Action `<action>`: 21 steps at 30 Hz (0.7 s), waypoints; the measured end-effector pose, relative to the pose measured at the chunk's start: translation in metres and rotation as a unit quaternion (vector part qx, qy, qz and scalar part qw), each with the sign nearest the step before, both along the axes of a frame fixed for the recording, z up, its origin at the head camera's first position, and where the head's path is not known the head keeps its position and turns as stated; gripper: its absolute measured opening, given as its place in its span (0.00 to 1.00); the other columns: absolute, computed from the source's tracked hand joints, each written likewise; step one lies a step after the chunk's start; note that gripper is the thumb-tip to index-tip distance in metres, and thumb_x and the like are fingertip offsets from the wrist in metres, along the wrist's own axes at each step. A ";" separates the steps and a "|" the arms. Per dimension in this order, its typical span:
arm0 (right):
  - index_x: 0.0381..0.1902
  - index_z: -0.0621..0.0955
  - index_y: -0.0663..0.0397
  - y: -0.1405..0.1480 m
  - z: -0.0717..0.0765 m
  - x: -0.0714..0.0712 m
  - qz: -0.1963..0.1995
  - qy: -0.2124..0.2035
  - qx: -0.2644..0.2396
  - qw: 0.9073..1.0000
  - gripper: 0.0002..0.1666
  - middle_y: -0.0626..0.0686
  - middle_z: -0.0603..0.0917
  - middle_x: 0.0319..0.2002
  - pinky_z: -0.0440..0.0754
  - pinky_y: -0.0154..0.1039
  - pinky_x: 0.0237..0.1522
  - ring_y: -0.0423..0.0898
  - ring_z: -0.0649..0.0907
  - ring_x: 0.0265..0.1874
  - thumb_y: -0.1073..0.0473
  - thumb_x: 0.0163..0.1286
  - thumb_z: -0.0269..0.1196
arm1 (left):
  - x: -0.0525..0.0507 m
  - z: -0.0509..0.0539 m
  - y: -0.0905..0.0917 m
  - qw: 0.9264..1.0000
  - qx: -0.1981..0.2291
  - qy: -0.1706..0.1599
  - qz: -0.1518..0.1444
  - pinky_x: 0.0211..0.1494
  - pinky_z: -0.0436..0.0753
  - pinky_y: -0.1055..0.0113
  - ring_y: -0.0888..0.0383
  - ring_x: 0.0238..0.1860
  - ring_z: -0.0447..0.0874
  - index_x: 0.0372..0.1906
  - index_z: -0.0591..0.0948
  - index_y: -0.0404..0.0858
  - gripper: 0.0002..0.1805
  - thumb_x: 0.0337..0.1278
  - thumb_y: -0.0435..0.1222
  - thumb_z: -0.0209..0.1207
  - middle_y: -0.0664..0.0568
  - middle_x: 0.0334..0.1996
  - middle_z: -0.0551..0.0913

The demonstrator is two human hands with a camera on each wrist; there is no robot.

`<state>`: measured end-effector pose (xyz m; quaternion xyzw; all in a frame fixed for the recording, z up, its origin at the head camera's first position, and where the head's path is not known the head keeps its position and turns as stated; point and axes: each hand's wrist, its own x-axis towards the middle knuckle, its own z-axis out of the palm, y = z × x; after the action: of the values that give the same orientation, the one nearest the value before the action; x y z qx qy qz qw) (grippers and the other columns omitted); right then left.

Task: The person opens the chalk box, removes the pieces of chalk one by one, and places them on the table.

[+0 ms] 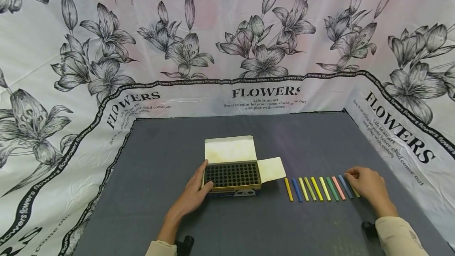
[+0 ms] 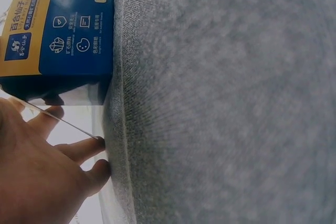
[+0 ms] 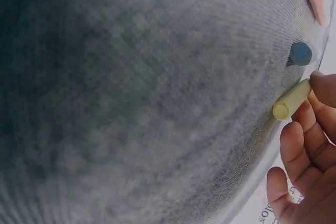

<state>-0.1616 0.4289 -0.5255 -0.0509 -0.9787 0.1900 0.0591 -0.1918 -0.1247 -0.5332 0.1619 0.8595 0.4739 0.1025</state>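
An opened chalk box (image 1: 232, 174), with a black insert full of round holes, stands on the table. My left hand (image 1: 193, 189) grips its left side, thumb over the front corner. From the left wrist, the blue and yellow box (image 2: 79, 30) shows its printed front, and the left hand (image 2: 47, 166) has its fingers beside the end. At the right end of a row of chalks, my right hand (image 1: 367, 185) pinches a yellow chalk (image 3: 291, 100) between thumb and finger. A blue chalk (image 1: 345, 187) lies just left of it, then a pink chalk (image 1: 339, 188).
More chalks lie side by side toward the box: a green chalk (image 1: 332, 189), several yellowish ones, a blue chalk (image 1: 297, 190) and an orange chalk (image 1: 288, 190). The box's side flap (image 1: 271, 169) sticks out near the orange one. Flower-printed cloth (image 1: 263, 94) surrounds the grey table (image 1: 160, 141).
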 end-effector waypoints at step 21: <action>0.46 0.85 0.68 0.005 -0.001 -0.006 -0.008 -0.031 -0.003 0.999 0.18 0.67 0.88 0.38 0.76 0.60 0.35 0.65 0.85 0.36 0.55 0.74 0.60 | -0.002 0.000 0.002 1.000 -0.007 0.001 0.007 0.75 0.52 0.29 0.41 0.83 0.43 0.84 0.42 0.57 0.40 0.79 0.48 0.49 0.50 0.84 0.45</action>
<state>-0.1671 0.4341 -0.5263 -0.0647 -0.9790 0.1909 0.0303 -0.1934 -0.1231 -0.5336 0.1557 0.8640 0.4685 0.0990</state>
